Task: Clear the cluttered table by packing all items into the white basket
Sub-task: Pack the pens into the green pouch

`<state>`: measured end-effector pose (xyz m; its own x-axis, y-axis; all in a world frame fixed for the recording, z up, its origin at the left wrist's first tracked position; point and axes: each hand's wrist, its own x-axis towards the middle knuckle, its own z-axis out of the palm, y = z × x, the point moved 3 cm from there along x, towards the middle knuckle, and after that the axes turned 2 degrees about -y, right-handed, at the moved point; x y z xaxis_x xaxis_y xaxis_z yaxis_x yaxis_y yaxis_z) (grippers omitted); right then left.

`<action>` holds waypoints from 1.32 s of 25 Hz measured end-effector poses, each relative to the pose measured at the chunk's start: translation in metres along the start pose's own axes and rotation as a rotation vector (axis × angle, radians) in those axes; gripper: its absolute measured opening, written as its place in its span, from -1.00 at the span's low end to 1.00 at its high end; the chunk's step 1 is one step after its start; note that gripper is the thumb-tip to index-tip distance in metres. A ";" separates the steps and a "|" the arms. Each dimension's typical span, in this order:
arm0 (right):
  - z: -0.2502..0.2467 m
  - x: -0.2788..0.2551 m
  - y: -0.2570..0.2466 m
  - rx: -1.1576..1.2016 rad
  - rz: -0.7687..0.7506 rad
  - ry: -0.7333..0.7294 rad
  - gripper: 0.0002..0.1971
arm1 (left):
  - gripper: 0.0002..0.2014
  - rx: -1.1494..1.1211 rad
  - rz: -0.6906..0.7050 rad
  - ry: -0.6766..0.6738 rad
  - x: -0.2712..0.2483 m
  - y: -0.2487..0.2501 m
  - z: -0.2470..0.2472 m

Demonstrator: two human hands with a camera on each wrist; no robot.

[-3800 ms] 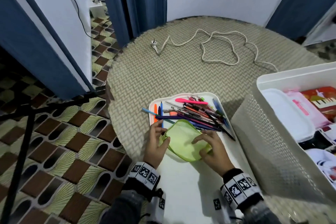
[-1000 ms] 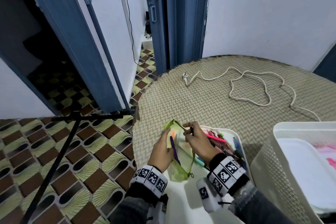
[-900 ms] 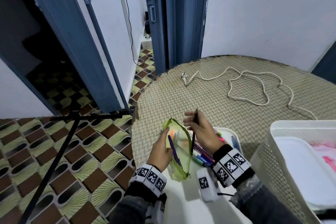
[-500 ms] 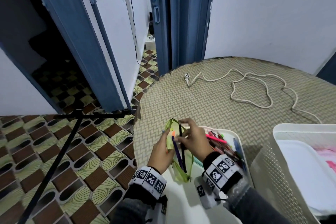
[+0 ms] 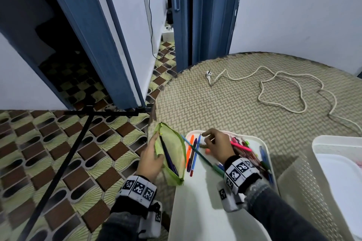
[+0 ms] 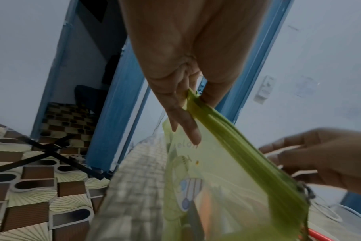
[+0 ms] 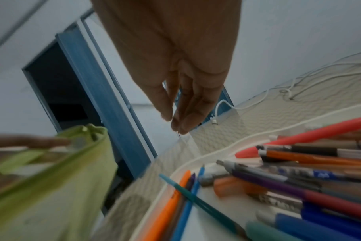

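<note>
So the left hand (image 5: 150, 162) has its fingers (image 6: 183, 124) pinching the zipper edge of the green pencil pouch (image 5: 172, 158), and it looks like that's purely to keep the mouth pulled open and tipped toward the tray, so pens can go straight in. A couple of dark pens are already inside. The right hand (image 5: 217, 146) is over the white tray (image 5: 262, 143) just right of the pouch, fingers (image 7: 188, 114) loose and pointing down, nothing in them as far as I can tell, probably going for the next pen. The pens (image 5: 244, 154) are mostly heaped on the tray's far right side, with an orange, a purple and a blue one lying side by side on the side near the pouch and a teal one (image 5: 199, 154) slanted across them with its tip poking out past the tray edge toward the pouch. Pouching them first makes sense to me, one bundle is way easier to drop in than loose pens. The white basket (image 5: 317, 164) sits right of the tray, touching or nearly so, with something flat and white already in it. All of this is on a round bench (image 5: 225, 107) with a woven beige cover, and a white power cable (image 5: 274, 88) is looped well beyond the tray, still to be packed. Left of the pouch it's brown and green patterned floor tiles (image 5: 58, 152), a black tripod leg (image 5: 62, 162), blue door frames and white walls.
</note>
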<state>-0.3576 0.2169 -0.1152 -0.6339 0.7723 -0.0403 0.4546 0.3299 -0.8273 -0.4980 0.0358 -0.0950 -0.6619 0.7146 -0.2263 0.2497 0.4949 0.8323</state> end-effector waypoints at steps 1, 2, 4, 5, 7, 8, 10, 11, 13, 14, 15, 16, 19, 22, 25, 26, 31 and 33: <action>0.010 0.006 0.006 -0.079 0.007 -0.068 -0.83 | -0.29 0.013 -0.018 0.021 0.003 -0.005 -0.006; 0.020 0.010 0.012 -0.157 0.018 -0.143 -0.84 | -0.29 0.018 -0.030 0.037 0.006 -0.008 -0.011; 0.042 0.016 0.023 -0.296 0.048 -0.274 -0.79 | -0.29 0.011 -0.036 0.048 0.009 -0.014 -0.017; 0.051 0.017 0.028 -0.338 0.068 -0.313 -0.74 | -0.28 0.010 -0.036 0.044 0.010 -0.016 -0.018; 0.062 0.014 0.037 -0.371 0.106 -0.318 -0.65 | -0.28 0.019 -0.046 0.032 0.009 -0.020 -0.017; 0.066 0.012 0.040 -0.357 0.113 -0.300 -0.61 | -0.29 0.028 -0.051 0.026 0.011 -0.023 -0.016; 0.071 0.008 0.043 -0.297 0.118 -0.250 -0.58 | -0.29 0.024 -0.055 0.010 0.013 -0.029 -0.013; 0.073 0.007 0.042 -0.251 0.138 -0.214 -0.59 | -0.29 0.022 -0.063 0.006 0.014 -0.031 -0.013; 0.077 0.011 0.040 -0.153 0.203 -0.145 -0.63 | -0.29 0.013 -0.074 -0.003 0.014 -0.036 -0.011; 0.082 0.016 0.039 -0.126 0.229 -0.128 -0.66 | -0.29 0.001 -0.074 -0.008 0.014 -0.038 -0.011; 0.089 0.022 0.039 -0.121 0.251 -0.119 -0.69 | -0.29 -0.009 -0.071 -0.014 0.014 -0.039 -0.011; 0.093 0.026 0.037 -0.139 0.267 -0.115 -0.74 | -0.28 -0.011 -0.068 -0.021 0.014 -0.039 -0.011; 0.105 0.034 0.026 -0.257 0.305 -0.130 -0.75 | -0.26 -0.013 -0.059 -0.015 0.014 -0.044 -0.014; 0.109 0.034 0.025 -0.295 0.383 -0.097 -0.67 | -0.25 -0.015 -0.070 0.009 0.015 -0.053 -0.015; 0.108 0.031 0.033 -0.276 0.422 -0.083 -0.64 | -0.25 -0.007 -0.076 0.018 0.014 -0.058 -0.015; 0.107 0.030 0.035 -0.234 0.431 -0.070 -0.66 | -0.25 -0.004 -0.078 0.018 0.014 -0.059 -0.016; 0.097 0.027 0.034 0.058 0.458 0.022 -0.85 | -0.25 0.009 -0.055 0.029 0.013 -0.058 -0.015; 0.093 0.027 0.027 0.200 0.377 0.027 -0.91 | -0.25 0.004 -0.056 0.023 0.012 -0.057 -0.014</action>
<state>-0.4204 0.1960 -0.1907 -0.4283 0.8337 -0.3485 0.5194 -0.0884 -0.8500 -0.5303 0.0094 -0.1376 -0.6908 0.6743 -0.2609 0.2149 0.5360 0.8164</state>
